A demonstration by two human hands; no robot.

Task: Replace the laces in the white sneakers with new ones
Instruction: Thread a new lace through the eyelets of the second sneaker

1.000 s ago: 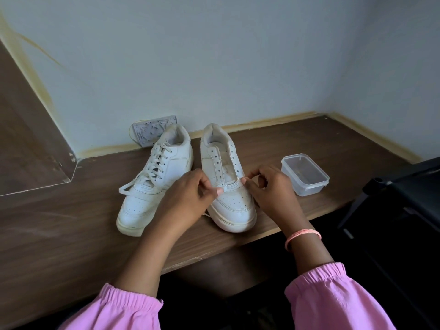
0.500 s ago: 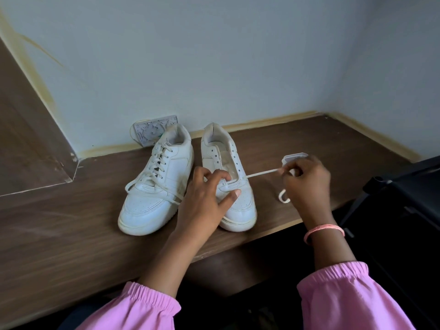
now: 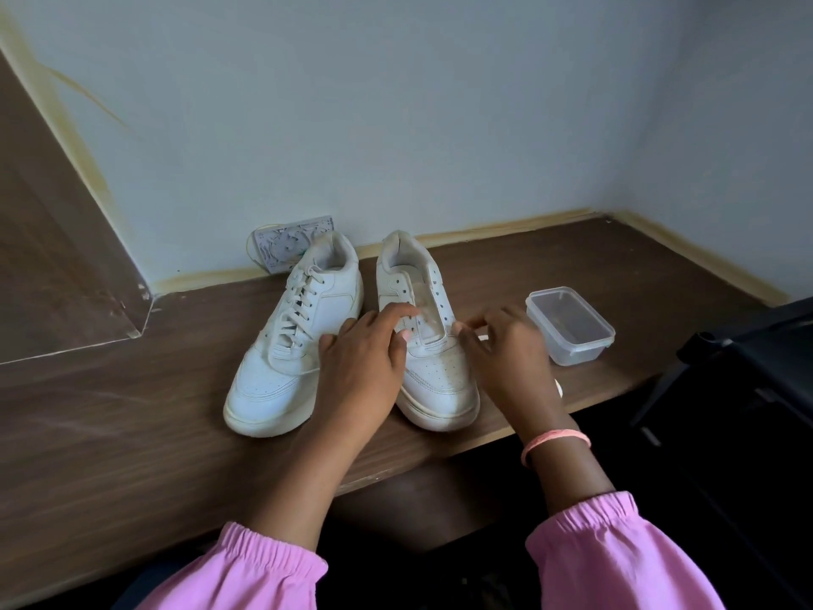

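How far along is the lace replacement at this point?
Done: the right-hand white sneaker has empty upper eyelets, its old lace apparently out. In hand: the left hand rests on it while the right hand works a thin white lace at its lowest eyelets. Left: the rest of that shoe, and the fully laced left-hand white sneaker, if those are old laces.

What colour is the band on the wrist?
Pink-orange wristband on the right wrist, seen in the head view.
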